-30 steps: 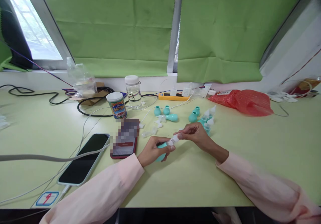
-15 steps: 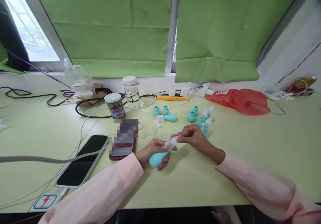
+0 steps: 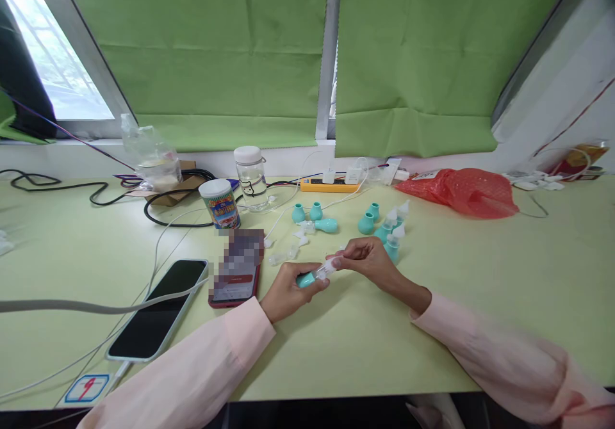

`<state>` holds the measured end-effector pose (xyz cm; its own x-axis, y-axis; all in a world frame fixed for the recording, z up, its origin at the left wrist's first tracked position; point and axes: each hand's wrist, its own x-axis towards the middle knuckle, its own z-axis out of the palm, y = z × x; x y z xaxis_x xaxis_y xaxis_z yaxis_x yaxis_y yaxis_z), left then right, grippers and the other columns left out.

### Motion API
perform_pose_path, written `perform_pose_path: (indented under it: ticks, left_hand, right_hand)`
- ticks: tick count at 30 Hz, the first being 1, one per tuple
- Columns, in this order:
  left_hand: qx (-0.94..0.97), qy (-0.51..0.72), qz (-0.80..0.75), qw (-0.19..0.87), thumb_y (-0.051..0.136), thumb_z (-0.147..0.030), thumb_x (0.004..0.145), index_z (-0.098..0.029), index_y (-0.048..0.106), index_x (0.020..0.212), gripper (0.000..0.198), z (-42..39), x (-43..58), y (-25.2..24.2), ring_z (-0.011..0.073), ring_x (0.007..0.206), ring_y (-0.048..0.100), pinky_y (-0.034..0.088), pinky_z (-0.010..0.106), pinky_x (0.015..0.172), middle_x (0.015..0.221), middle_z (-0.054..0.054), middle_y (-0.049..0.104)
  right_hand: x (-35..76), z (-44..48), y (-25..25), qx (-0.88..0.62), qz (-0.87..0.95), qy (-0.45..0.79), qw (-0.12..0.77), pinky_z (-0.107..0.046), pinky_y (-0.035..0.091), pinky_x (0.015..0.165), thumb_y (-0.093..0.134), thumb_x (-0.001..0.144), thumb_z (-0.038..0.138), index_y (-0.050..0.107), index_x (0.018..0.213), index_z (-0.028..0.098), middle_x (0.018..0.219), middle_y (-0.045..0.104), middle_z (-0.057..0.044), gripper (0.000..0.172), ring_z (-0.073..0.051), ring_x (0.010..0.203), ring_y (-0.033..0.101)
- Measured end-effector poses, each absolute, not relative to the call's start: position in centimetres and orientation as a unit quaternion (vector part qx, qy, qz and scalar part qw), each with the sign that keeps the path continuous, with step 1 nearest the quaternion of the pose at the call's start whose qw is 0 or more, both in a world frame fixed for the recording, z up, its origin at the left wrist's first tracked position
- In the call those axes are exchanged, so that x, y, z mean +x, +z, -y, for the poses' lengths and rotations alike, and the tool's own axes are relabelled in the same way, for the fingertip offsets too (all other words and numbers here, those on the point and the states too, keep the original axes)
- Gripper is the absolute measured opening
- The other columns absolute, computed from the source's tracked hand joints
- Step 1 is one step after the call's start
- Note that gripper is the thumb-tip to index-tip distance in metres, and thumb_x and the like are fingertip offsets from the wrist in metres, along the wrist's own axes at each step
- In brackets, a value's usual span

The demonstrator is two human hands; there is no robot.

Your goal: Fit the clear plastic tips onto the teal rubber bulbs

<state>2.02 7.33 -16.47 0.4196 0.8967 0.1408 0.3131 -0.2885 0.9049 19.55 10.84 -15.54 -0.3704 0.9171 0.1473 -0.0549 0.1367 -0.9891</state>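
My left hand is closed around a bulb nasal aspirator, whose teal bulb shows partly between the fingers. Its clear tube points up and right. The fingertips of my right hand pinch the white tip at the tube's far end. Beyond the hands lie a teal bulb with a clear piece and several loose clear and white parts. Two teal bulbs stand behind them. Right of these is a group of teal bulbs, some with clear or white nozzles.
At the left lie a charging phone and a red-cased phone, with a cable across. A printed can, a clear bottle, an orange power strip and a red plastic bag line the back.
My left hand has turned over, its back now upward and covering most of the bulb. The right hand stays at the white tip, nearly in place.
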Motion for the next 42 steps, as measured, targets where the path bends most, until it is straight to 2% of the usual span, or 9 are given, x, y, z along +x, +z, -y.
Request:
perform_pose_path:
  ticks: [5, 9, 11, 15, 19, 23, 26, 33, 42]
  left_hand:
    - [0.772, 0.398, -0.451, 0.207, 0.047, -0.032, 0.076, -0.015, 0.062, 0.089, 0.026, -6.7, 2.5, -17.3, 0.0145, 0.062, 0.052, 0.038, 0.023, 0.060, 0.068, 0.004, 0.059]
    - [0.779, 0.395, -0.456, 0.172, 0.048, -0.030, 0.076, -0.015, 0.059, 0.098, 0.029, -6.7, 2.4, -17.5, 0.0166, 0.067, 0.055, 0.039, 0.025, 0.062, 0.075, 0.007, 0.062]
    - [0.768, 0.392, -0.453, 0.226, 0.050, -0.032, 0.075, -0.015, 0.061, 0.092, 0.027, -6.9, 2.4, -17.2, 0.0153, 0.064, 0.054, 0.039, 0.024, 0.061, 0.072, 0.005, 0.061]
    - [0.695, 0.375, -0.416, 0.451, 0.053, -0.034, 0.072, -0.012, 0.061, 0.080, 0.025, -7.1, 2.2, -16.3, 0.0082, 0.042, 0.044, 0.035, 0.020, 0.044, 0.050, -0.003, 0.048]
    - [0.610, 0.344, -0.354, 0.620, 0.058, -0.031, 0.068, -0.010, 0.057, 0.068, 0.022, -7.2, 2.1, -15.9, 0.0068, 0.037, 0.044, 0.033, 0.019, 0.038, 0.048, -0.002, 0.047]
    - [0.540, 0.313, -0.327, 0.710, 0.060, -0.030, 0.067, -0.009, 0.057, 0.078, 0.024, -7.4, 1.9, -16.1, 0.0078, 0.035, 0.046, 0.033, 0.019, 0.034, 0.048, -0.002, 0.049]
    - [0.534, 0.289, -0.317, 0.729, 0.060, -0.028, 0.067, -0.009, 0.057, 0.078, 0.023, -7.6, 1.8, -16.3, 0.0081, 0.034, 0.046, 0.033, 0.019, 0.033, 0.048, -0.002, 0.049]
    - [0.636, 0.297, -0.356, 0.616, 0.055, -0.031, 0.070, -0.010, 0.055, 0.065, 0.022, -7.4, 1.8, -16.0, 0.0066, 0.038, 0.043, 0.035, 0.019, 0.037, 0.049, -0.002, 0.045]
    - [0.739, 0.309, -0.408, 0.439, 0.048, -0.033, 0.075, -0.013, 0.062, 0.084, 0.026, -7.1, 2.1, -16.1, 0.0056, 0.041, 0.039, 0.031, 0.018, 0.042, 0.050, -0.004, 0.044]
  right_hand:
    - [18.7, -10.1, -15.9, -0.358, 0.574, 0.552, 0.487, -0.033, 0.050, 0.071, 0.071, 0.053, 0.028, 0.054, 0.051, 0.018, 0.067, 0.067, -0.002, 0.020, -0.022, 0.074, 0.063]
    - [18.0, -9.6, -16.4, -0.390, 0.513, 0.543, 0.538, -0.033, 0.051, 0.071, 0.071, 0.053, 0.027, 0.057, 0.054, 0.016, 0.067, 0.066, -0.003, 0.018, -0.018, 0.068, 0.063]
    - [18.1, -9.7, -16.4, -0.392, 0.503, 0.554, 0.535, -0.032, 0.053, 0.066, 0.072, 0.052, 0.026, 0.058, 0.056, 0.015, 0.067, 0.066, -0.003, 0.018, -0.017, 0.064, 0.063]
    - [18.8, -10.6, -16.0, -0.373, 0.539, 0.586, 0.476, -0.031, 0.054, 0.058, 0.072, 0.051, 0.024, 0.064, 0.070, 0.015, 0.063, 0.066, -0.002, 0.022, -0.016, 0.058, 0.062]
    - [19.8, -11.5, -15.4, -0.337, 0.593, 0.611, 0.402, -0.029, 0.053, 0.059, 0.071, 0.052, 0.020, 0.067, 0.072, 0.016, 0.067, 0.067, -0.003, 0.020, -0.016, 0.060, 0.062]
    - [20.4, -11.9, -15.0, -0.297, 0.645, 0.628, 0.319, -0.026, 0.051, 0.062, 0.071, 0.052, 0.016, 0.068, 0.072, 0.016, 0.073, 0.068, -0.004, 0.021, -0.016, 0.063, 0.063]
    - [20.7, -12.0, -14.7, -0.308, 0.667, 0.608, 0.303, -0.022, 0.051, 0.061, 0.072, 0.050, 0.014, 0.068, 0.073, 0.017, 0.075, 0.068, -0.004, 0.024, -0.015, 0.065, 0.063]
    - [20.8, -11.6, -14.0, -0.357, 0.683, 0.570, 0.287, -0.021, 0.051, 0.053, 0.072, 0.050, 0.018, 0.068, 0.071, 0.014, 0.062, 0.067, -0.005, 0.021, -0.014, 0.054, 0.062]
    - [20.4, -11.7, -14.8, -0.394, 0.648, 0.586, 0.286, -0.021, 0.051, 0.052, 0.072, 0.048, 0.018, 0.068, 0.069, 0.011, 0.060, 0.067, -0.005, 0.023, -0.014, 0.052, 0.062]
